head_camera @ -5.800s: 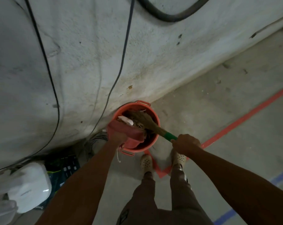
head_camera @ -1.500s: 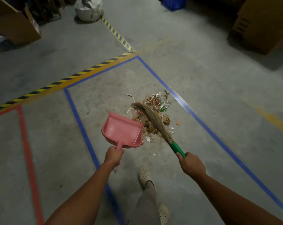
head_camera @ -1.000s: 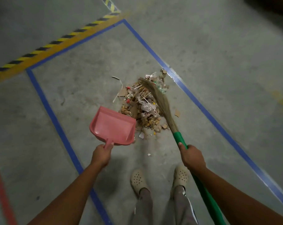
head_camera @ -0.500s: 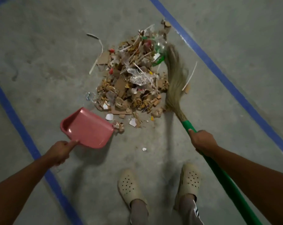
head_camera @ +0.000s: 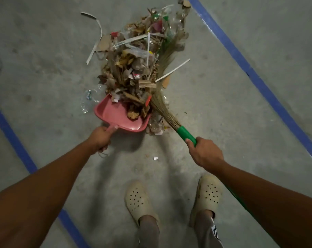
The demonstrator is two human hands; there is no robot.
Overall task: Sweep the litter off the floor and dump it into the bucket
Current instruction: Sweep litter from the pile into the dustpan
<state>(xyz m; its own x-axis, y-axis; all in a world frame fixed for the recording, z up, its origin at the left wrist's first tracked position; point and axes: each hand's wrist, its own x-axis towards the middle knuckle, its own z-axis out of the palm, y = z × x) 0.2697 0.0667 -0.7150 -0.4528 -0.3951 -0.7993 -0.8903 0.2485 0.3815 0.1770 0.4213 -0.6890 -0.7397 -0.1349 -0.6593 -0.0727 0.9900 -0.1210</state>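
Litter (head_camera: 133,68): one loose heap of cardboard scraps, dry leaves, plastic film and white strips on the concrete floor (head_camera: 44,68), between the two blue tape lines (head_camera: 250,72) and closer to the right-hand one. Its near end spills into the dustpan.

Dustpan (head_camera: 114,116): pink plastic, mouth set against the near left side of the heap, part loaded with brown scraps.

Broom (head_camera: 166,113): straw bristles lying along the right flank of the heap, green handle (head_camera: 186,135) running back under your right arm.

Your left hand (head_camera: 99,138): fingers wrapped round the dustpan's handle.

Your right hand (head_camera: 205,153): closed round the green handle just behind the bristle binding.

Strays: clear wrapper (head_camera: 88,99) just left of the dustpan; curved white strip (head_camera: 96,33) at the heap's far left; small white scrap (head_camera: 155,158) between your hands.

Your cream perforated clogs (head_camera: 138,199), toes toward the heap.
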